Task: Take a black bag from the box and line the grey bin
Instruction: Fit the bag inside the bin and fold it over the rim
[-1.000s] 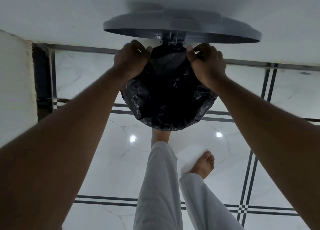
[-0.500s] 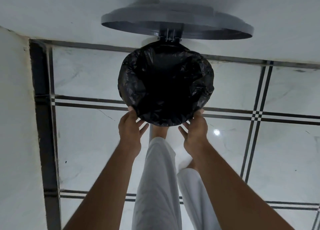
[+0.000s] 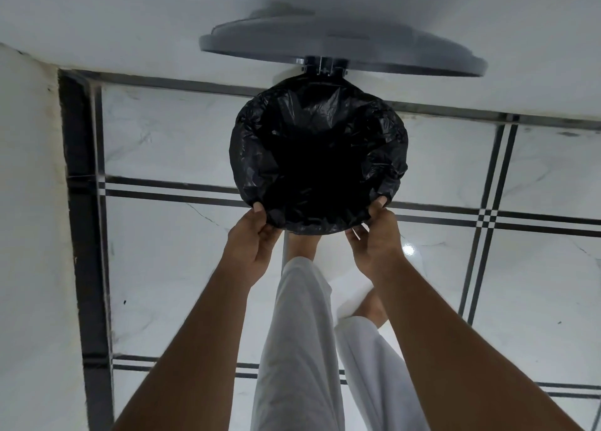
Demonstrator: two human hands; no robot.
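Observation:
I look straight down into the bin, whose round mouth is wholly covered by the black bag (image 3: 318,157); the plastic is folded out over the rim and hides the grey body. The bin's grey lid (image 3: 341,50) stands raised on its hinge at the far side, against the wall. My left hand (image 3: 252,239) pinches the bag's folded edge at the near-left rim. My right hand (image 3: 374,235) pinches the edge at the near-right rim. The box is out of view.
The bin stands on a white marble floor (image 3: 162,268) with dark stripe lines, close to a white wall (image 3: 130,24) behind and another wall (image 3: 29,235) on the left. My white-trousered legs (image 3: 292,349) and bare feet are just below the bin.
A second ago both hands gripped the bag at the far rim by the hinge. They have come round to the near rim and closed on the bag's edge there.

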